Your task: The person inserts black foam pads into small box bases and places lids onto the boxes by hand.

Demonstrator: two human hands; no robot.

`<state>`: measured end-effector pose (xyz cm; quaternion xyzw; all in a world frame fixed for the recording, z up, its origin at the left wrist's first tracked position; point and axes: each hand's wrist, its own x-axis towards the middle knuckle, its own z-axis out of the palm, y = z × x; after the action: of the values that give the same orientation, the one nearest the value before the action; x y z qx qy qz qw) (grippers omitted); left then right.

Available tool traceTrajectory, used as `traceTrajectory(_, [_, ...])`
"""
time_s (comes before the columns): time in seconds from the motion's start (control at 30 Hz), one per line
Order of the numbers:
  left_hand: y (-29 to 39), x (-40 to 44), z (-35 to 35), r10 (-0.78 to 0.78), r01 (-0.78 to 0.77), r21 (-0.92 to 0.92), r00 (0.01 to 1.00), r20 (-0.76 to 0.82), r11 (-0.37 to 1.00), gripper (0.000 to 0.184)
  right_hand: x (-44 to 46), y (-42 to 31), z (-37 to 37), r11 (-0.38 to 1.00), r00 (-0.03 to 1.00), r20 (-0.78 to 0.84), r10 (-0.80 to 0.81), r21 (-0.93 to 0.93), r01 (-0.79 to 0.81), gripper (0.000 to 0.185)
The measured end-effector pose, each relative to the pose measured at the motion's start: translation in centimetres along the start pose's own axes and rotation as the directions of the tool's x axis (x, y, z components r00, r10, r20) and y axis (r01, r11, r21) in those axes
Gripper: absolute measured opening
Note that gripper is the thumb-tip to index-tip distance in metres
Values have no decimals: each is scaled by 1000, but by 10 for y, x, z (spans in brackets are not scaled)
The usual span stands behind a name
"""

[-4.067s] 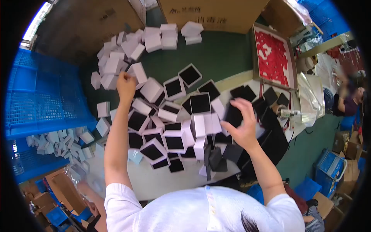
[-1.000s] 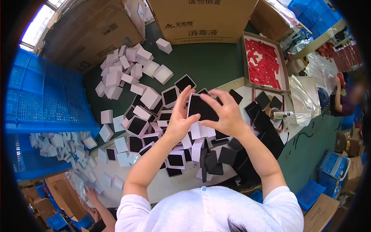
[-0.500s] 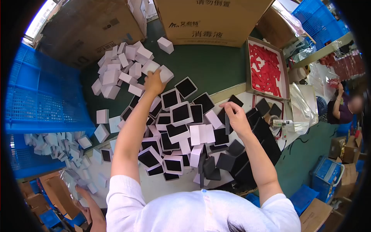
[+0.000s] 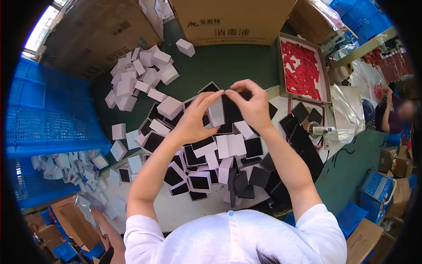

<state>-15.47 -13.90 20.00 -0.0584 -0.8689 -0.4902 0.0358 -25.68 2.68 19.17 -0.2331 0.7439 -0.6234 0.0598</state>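
My left hand [image 4: 193, 118] grips a white box [image 4: 216, 112], fingers along its top edge and thumb below. My right hand [image 4: 252, 105] is pinched at the box's upper right, holding a black pad [image 4: 231, 110] against its open side. Around and below both hands lie white boxes with black inserts [image 4: 200, 181]. Closed-looking white boxes [image 4: 126, 86] are heaped at the upper left. Loose black pads [image 4: 259, 176] lie below my right hand, beside a dark stack [image 4: 303, 152].
A blue crate [image 4: 52, 110] stands at the left. Large cartons [image 4: 233, 22] line the back. A tray [image 4: 281, 66] of red strips is at the back right. A co-worker's hand [image 4: 102, 220] is at the lower left; another person [image 4: 391, 112] sits far right.
My left hand has come from the white heap to the middle with a white box. My right hand has moved left and up with a black pad, and the two hands now meet.
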Motion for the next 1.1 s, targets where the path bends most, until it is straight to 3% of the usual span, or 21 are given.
traceTrajectory(0.07, [4,-1,8,5,-7,-73,1000,-28,997,92,-2,-11,4,996,999,32,-27,-83,30,18])
traceTrajectory(0.13, [5,-1,13,-157,164,-375,986,50,912,96,-3,-14,7,984,997,67,-48,-166,59,18])
traceTrajectory(0.2, [7,-1,27,-185,220,-510,975,119,831,102,-4,-8,10,846,947,35,-321,-438,303,13])
traceTrajectory(0.27, [2,-1,45,17,-54,-473,996,-83,879,107,-7,-1,7,863,958,95,-272,-417,286,19])
traceTrajectory(0.3, [11,-2,47,-85,29,-663,995,-51,748,112,-7,-3,7,952,971,109,-212,-201,230,25])
traceTrajectory(0.33, [8,1,53,-258,75,-659,948,-185,748,105,-9,-6,6,988,979,135,-155,22,153,31])
traceTrajectory(0.37, [11,3,53,-421,206,-725,898,-127,658,99,-13,-10,6,956,982,183,-49,294,-7,35])
traceTrajectory(0.4, [21,7,47,-570,324,-776,820,-55,540,93,-16,-12,4,898,979,205,-14,433,-78,37])
traceTrajectory(0.47, [17,6,42,-613,393,-739,790,-34,548,77,-20,-1,0,801,980,189,57,578,-157,36])
traceTrajectory(0.53, [6,1,37,-504,396,-580,863,-28,712,72,-21,28,-22,898,976,191,104,403,-175,33])
traceTrajectory(0.57, [7,-2,30,-547,423,-710,835,63,563,77,-19,57,-36,967,985,154,76,228,-110,35])
traceTrajectory(0.6, [7,-3,23,-550,427,-712,833,68,558,77,-21,78,-54,989,977,157,145,5,-148,42])
traceTrajectory(0.63, [8,-5,19,-535,433,-733,837,111,525,81,-24,100,-71,970,965,246,90,-239,-29,51])
traceTrajectory(0.67, [9,-6,15,-518,439,-751,842,152,493,85,-25,115,-84,884,937,344,57,-454,113,61])
traceTrajectory(0.7, [11,-8,14,-465,444,-676,869,167,588,96,-29,115,-89,884,936,345,62,-454,109,61])
traceTrajectory(0.73, [11,-7,11,-412,435,-412,899,149,800,104,-38,114,-92,744,872,450,192,-646,169,71])
traceTrajectory(0.77, [15,-8,9,-407,432,-374,901,149,821,105,-45,113,-94,564,791,509,341,-784,261,80])
traceTrajectory(0.93, [7,-6,-2,-374,405,-246,913,165,881,106,-43,118,-99,459,752,536,384,-817,349,90])
traceTrajectory(1.0, [2,2,-17,-376,542,-396,824,424,741,106,-40,124,-104,400,849,392,354,-884,241,84])
traceTrajectory(1.03, [-29,12,-21,-313,373,-308,922,227,875,93,-41,127,-107,348,892,410,191,-878,329,80])
traceTrajectory(1.1, [-96,53,-41,-379,385,-24,892,-246,923,64,-43,137,-107,443,890,414,190,-846,298,79])
